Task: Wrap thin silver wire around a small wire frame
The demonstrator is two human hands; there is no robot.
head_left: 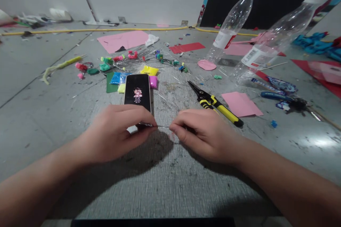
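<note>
A thin dark wire or thread runs between my two hands, just above the grey tabletop; which of the two it is I cannot tell. My left hand pinches one end between thumb and forefinger. Its other end goes into the closed fingertips of my right hand. Just beyond my left hand lies a phone with its screen lit, its lower part hidden by the hand. Yellow-and-black pliers or snips rest behind my right hand, jaws pointing away to the left.
Two clear plastic bottles stand at the back right. Colourful small packets lie around the phone. Clear film with bright clay-like pieces, pink paper, a pink card and a yellow cord lie farther back.
</note>
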